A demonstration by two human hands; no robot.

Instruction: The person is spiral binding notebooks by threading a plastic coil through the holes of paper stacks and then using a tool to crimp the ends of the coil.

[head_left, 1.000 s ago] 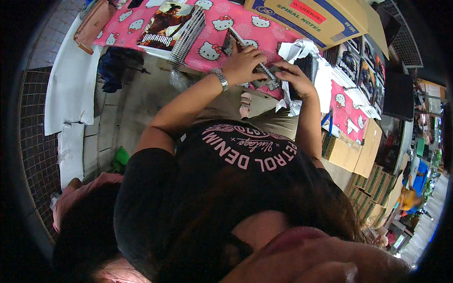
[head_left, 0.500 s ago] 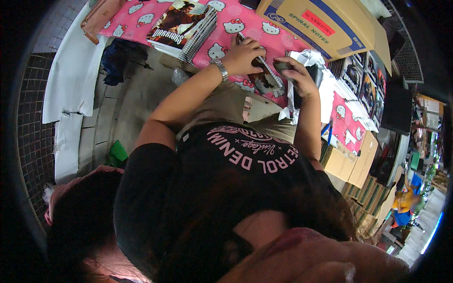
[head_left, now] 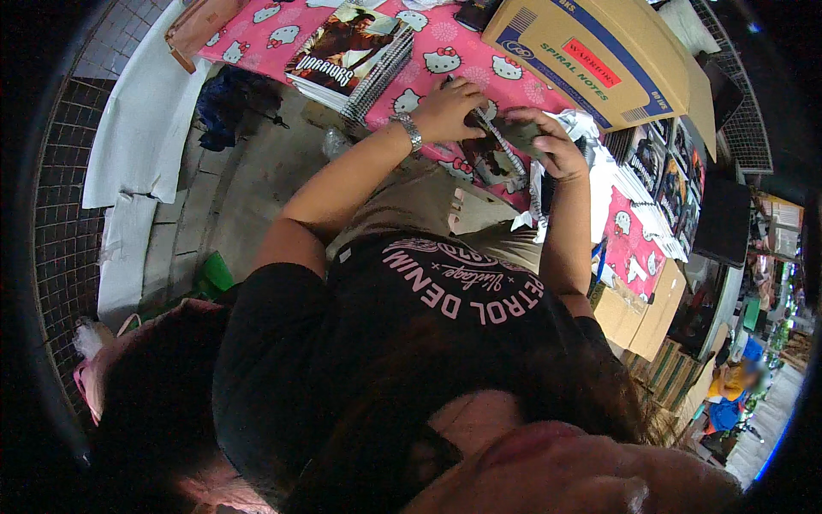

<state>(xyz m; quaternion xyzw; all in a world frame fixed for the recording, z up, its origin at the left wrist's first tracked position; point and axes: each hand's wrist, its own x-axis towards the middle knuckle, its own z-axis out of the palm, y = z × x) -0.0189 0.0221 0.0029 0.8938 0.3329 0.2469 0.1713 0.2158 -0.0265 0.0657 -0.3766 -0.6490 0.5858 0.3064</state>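
Note:
A spiral notebook (head_left: 500, 161) with a dark picture cover lies near the edge of a table under a pink patterned cloth. My left hand (head_left: 448, 113), with a metal watch at the wrist, is closed around the notebook's far part by its coil. Beside the coil, my right hand (head_left: 556, 147) grips a dark grey-green object (head_left: 519, 135) between thumb and fingers. What kind of thing it is I cannot make out. My left fingers hide part of the notebook.
Left of my hands sits a stack of spiral notebooks (head_left: 347, 50). An open cardboard box (head_left: 548, 51) stands at the far right, with crumpled white paper (head_left: 591, 137) before it. More notebooks (head_left: 664, 171) are piled to the right. Cartons (head_left: 638, 313) stand below.
The grey-green object in my right hand has turned and shows a broader face beside the coil. My left hand stays on the notebook. The whole view has shifted slightly.

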